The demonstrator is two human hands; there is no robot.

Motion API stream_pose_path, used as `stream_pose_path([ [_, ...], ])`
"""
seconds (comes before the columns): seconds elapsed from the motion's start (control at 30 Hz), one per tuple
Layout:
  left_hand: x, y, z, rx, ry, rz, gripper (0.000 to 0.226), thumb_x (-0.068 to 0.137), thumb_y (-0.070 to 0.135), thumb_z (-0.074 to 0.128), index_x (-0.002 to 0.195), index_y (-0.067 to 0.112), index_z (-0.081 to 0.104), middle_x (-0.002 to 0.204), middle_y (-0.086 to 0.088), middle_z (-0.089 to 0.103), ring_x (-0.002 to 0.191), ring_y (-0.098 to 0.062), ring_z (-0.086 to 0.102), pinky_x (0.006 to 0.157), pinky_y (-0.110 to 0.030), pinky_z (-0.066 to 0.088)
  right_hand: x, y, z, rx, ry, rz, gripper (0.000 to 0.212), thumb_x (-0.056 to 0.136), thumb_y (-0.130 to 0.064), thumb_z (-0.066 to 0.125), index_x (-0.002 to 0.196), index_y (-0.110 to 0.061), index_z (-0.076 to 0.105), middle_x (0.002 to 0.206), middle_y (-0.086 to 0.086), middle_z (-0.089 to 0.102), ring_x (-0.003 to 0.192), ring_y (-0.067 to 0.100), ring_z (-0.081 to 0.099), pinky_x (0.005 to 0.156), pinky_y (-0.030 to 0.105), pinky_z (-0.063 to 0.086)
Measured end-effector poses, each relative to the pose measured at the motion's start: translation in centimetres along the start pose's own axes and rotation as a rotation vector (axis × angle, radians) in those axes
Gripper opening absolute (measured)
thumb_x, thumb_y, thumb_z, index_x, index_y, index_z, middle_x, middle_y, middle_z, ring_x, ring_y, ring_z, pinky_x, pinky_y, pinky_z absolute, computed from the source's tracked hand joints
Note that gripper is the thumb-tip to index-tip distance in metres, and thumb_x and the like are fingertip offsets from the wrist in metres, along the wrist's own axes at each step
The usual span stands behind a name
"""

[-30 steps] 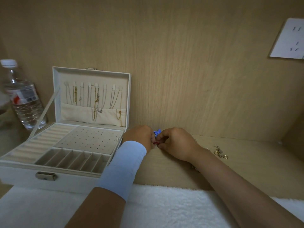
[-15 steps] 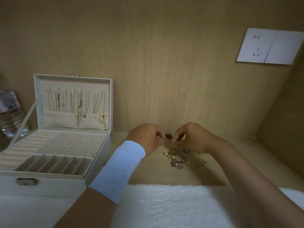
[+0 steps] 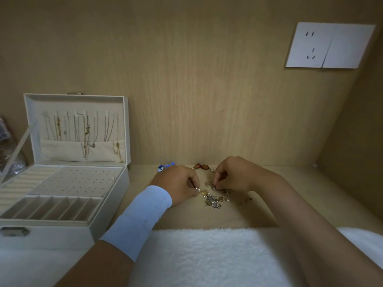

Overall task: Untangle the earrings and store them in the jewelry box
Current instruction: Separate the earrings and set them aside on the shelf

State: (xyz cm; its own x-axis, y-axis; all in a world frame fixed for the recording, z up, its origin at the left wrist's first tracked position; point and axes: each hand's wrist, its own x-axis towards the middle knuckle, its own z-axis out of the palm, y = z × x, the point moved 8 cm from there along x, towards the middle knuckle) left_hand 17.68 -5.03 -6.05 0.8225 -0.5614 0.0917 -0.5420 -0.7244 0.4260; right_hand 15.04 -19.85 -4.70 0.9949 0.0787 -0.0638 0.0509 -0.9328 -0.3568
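While left hand (image 3: 178,183) and right hand (image 3: 236,175) fingers (image 3: 218,177) pinch tangled metallic earrings (image 3: 213,200), fluffy white towel (image 3: 207,255) nearby.

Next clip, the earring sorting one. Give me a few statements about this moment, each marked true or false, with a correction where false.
1. The jewelry box has its lid raised. True.
2. The left hand and the right hand each pinch at the tangle of earrings. True.
3. The tangle lies inside the jewelry box. False: it lies on the wooden shelf, to the right of the box.
4. The light-blue sleeve is on the right forearm. False: it is on the left forearm.
5. Chains hang inside the lid. True.
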Motion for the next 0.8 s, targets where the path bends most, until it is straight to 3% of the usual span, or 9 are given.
stream_pose_path([
  [0.13, 0.1, -0.2, 0.0, -0.054, 0.011, -0.005, 0.013, 0.076, 0.033, 0.078, 0.072, 0.036, 0.066, 0.082, 0.021, 0.068, 0.079, 0.004, 0.061, 0.07, -0.013, 0.043, -0.3, 0.2, -1.3, 0.019, 0.025, 0.016, 0.012, 0.085, -0.018, 0.074, 0.082, -0.029, 0.077, 0.081, -0.019, 0.067, 0.083, 0.001, 0.064, 0.08, 0.026, 0.054],
  [0.23, 0.2, -0.4, -0.2, -0.097, 0.024, -0.008, 0.014, 0.074, 0.034, 0.078, 0.07, 0.035, 0.065, 0.077, 0.02, 0.068, 0.077, 0.004, 0.062, 0.076, -0.019, 0.049, -0.1, -1.2, -1.5, 0.044, 0.092, -0.038, 0.008, 0.087, -0.023, 0.072, 0.085, -0.027, 0.079, 0.088, -0.014, 0.073, 0.088, 0.005, 0.066, 0.085, 0.032, 0.056],
  [0.43, 0.3, -0.8, -1.4, -0.171, 0.046, 0.021, 0.011, 0.083, 0.028, 0.069, 0.088, 0.038, 0.07, 0.079, 0.018, 0.069, 0.077, 0.002, 0.061, 0.082, -0.027, 0.052, 0.0, -3.2, 1.1, -0.072, 0.015, -0.062, 0.016, 0.081, -0.044, 0.078, 0.089, -0.03, 0.079, 0.081, -0.014, 0.071, 0.081, 0.005, 0.063, 0.078, 0.031, 0.054],
  [0.67, 0.2, -0.7, -2.2, -0.244, 0.015, 0.059, 0.009, 0.084, 0.026, 0.073, 0.084, 0.035, 0.074, 0.084, 0.015, 0.068, 0.075, 0.002, 0.057, 0.076, -0.018, 0.044, -0.1, -1.1, 0.0, -0.086, 0.025, 0.026, 0.019, 0.084, -0.037, 0.077, 0.068, -0.029, 0.07, 0.075, -0.009, 0.072, 0.07, 0.002, 0.061, 0.073, 0.029, 0.053],
  [0.77, 0.2, -0.3, -2.9, -0.345, 0.052, 0.081, 0.011, 0.086, 0.02, 0.073, 0.087, 0.03, 0.075, 0.083, 0.015, 0.068, 0.069, 0.006, 0.056, 0.07, -0.01, 0.041, -0.2, -1.7, -1.1, 0.157, 0.104, -0.024, 0.004, 0.085, -0.027, 0.078, 0.087, -0.025, 0.076, 0.086, -0.009, 0.073, 0.077, 0.002, 0.065, 0.072, 0.019, 0.052],
  [0.8, 0.2, -0.3, -3.2, -0.412, 0.069, 0.075, 0.012, 0.086, 0.017, 0.072, 0.088, 0.029, 0.074, 0.08, 0.014, 0.067, 0.067, 0.005, 0.056, 0.069, -0.011, 0.043, -0.3, -2.2, -1.5, 0.289, 0.122, -0.055, 0.009, 0.086, -0.021, 0.078, 0.094, -0.022, 0.077, 0.088, -0.006, 0.074, 0.072, -0.002, 0.064, 0.067, 0.013, 0.049],
])
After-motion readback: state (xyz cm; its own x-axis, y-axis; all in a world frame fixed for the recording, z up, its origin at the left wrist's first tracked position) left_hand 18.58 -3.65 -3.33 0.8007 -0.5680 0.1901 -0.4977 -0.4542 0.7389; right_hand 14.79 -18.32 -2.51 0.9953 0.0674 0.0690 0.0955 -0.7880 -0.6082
